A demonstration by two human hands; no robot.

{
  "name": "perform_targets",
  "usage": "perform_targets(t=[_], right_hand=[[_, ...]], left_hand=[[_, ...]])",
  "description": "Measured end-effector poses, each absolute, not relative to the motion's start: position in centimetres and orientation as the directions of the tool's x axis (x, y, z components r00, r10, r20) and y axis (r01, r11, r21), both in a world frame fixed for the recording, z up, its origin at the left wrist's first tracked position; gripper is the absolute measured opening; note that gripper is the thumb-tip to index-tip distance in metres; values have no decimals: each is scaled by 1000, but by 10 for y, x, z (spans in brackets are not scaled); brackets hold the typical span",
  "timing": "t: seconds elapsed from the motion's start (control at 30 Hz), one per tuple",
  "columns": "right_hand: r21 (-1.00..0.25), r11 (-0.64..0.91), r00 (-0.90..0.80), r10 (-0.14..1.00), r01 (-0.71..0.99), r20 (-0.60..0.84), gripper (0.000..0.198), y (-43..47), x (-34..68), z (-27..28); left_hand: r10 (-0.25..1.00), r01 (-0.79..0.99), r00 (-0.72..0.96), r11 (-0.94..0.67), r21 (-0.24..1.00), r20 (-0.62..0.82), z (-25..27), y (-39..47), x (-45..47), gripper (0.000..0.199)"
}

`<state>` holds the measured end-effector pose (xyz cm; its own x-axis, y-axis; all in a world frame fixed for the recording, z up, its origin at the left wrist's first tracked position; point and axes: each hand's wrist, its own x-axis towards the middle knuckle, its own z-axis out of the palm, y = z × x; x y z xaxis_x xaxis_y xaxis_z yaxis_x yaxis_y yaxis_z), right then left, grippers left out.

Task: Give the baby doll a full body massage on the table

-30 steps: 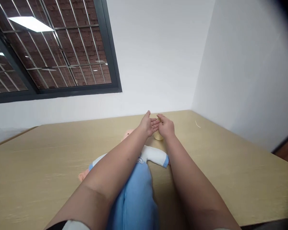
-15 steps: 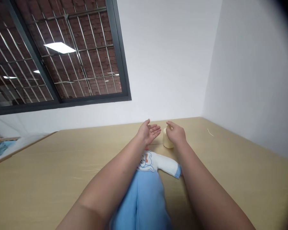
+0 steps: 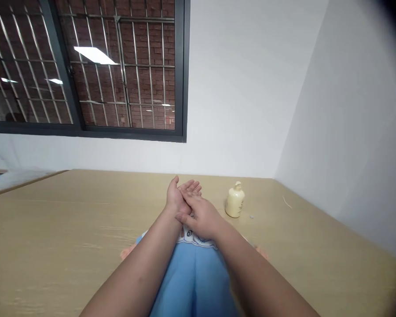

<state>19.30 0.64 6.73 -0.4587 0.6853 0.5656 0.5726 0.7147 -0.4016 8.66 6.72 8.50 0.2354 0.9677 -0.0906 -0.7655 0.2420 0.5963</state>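
Note:
My left hand (image 3: pixel 176 198) is turned palm up with its fingers stretched out. Across that palm lies my right hand (image 3: pixel 204 216), its fingers extended and touching the left one. Neither is wrapped round anything. Below them is a doll (image 3: pixel 196 277) in blue bottoms and a white top with a cartoon print, lying on the table; my hands and forearms hide its head and most of its arms. To the right of my right hand stands a pale yellow pump bottle (image 3: pixel 235 203), upright and apart from both hands.
The wood-coloured tabletop (image 3: pixel 69 229) reaches a white wall (image 3: pixel 234 110) at the back and right. A thin pale strip (image 3: pixel 287 202) lies at the right, and a small bit (image 3: pixel 251 216) beside the bottle. A barred window (image 3: pixel 132 79) is above left.
My right hand has moved left, away from the pump bottle, onto my left palm. The bottle now shows whole. The camera view has tilted slightly.

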Motion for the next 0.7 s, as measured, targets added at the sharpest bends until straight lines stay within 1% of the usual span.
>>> perform_targets(t=[0.07, 0.13, 0.2, 0.3, 0.37, 0.47, 0.57, 0.63, 0.7], right_hand=[[-406, 707, -466, 696, 579, 546, 77, 5, 191, 64], [-406, 707, -467, 696, 580, 545, 76, 1, 188, 64], [-408, 717, -464, 685, 565, 561, 70, -5, 183, 65], [-415, 749, -451, 650, 516, 612, 61, -11, 178, 65], [-417, 756, -437, 640, 504, 632, 64, -12, 178, 63], [-429, 733, -427, 666, 528, 612, 71, -6, 183, 60], [-424, 714, -436, 686, 556, 583, 70, 1, 187, 58], [-401, 707, -444, 690, 582, 572, 69, 2, 188, 57], [-377, 690, -446, 702, 617, 555, 70, -1, 186, 58]], left_hand=[[976, -773, 199, 214, 597, -93, 88, 70, 74, 61], [983, -789, 174, 176, 588, -61, 90, 72, 63, 61], [987, -809, 156, 147, 570, -32, 92, 73, 56, 60], [986, -828, 163, 150, 540, -23, 93, 68, 59, 58], [982, -829, 187, 178, 530, -39, 92, 61, 68, 57], [975, -814, 203, 221, 537, -94, 90, 52, 84, 58], [968, -797, 209, 251, 549, -139, 90, 49, 90, 58], [971, -793, 199, 241, 559, -136, 92, 51, 84, 59], [980, -798, 163, 198, 569, -114, 93, 57, 72, 59]])
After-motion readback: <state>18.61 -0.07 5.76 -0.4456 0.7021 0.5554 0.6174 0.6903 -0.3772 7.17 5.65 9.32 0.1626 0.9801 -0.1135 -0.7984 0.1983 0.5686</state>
